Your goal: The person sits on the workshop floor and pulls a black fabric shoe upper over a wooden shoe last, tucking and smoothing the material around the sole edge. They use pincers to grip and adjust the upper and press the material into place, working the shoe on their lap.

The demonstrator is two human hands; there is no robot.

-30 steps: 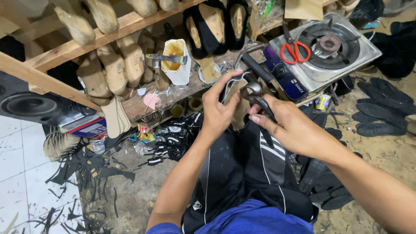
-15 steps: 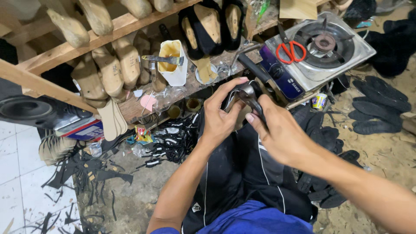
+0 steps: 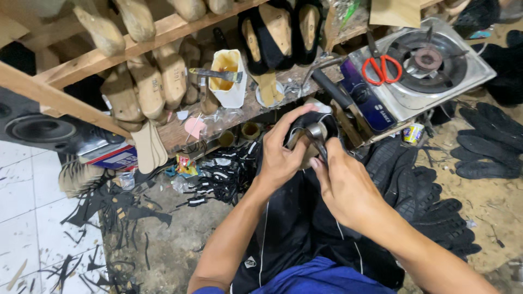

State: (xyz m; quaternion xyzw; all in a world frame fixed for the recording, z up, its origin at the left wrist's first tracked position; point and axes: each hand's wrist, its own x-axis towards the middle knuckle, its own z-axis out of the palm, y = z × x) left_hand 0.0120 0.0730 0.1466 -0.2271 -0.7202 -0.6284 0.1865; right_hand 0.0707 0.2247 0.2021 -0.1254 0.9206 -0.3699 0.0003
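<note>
Left hand (image 3: pixel 283 155) wrapped around a black shoe (image 3: pixel 305 130), right hand (image 3: pixel 343 185) gripping pliers (image 3: pixel 317 139) pressed against it, just in front of the stove (image 3: pixel 436 71). Red scissors (image 3: pixel 381 66) lying on the stove. Glue cup (image 3: pixel 229 79) left of the stove on the shelf (image 3: pixel 180 128), among wooden shoe forms (image 3: pixel 147 87); black soles (image 3: pixel 479 147) on the floor right of the stove.

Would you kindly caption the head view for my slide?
Left hand grips a black shoe upper; right hand works metal pincers.

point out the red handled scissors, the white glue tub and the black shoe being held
red-handled scissors (image 3: pixel 382 67), head view, on the red handles
white glue tub (image 3: pixel 231 93), head view, on its front wall
black shoe (image 3: pixel 303 126), head view, on the upper between the hands
</note>
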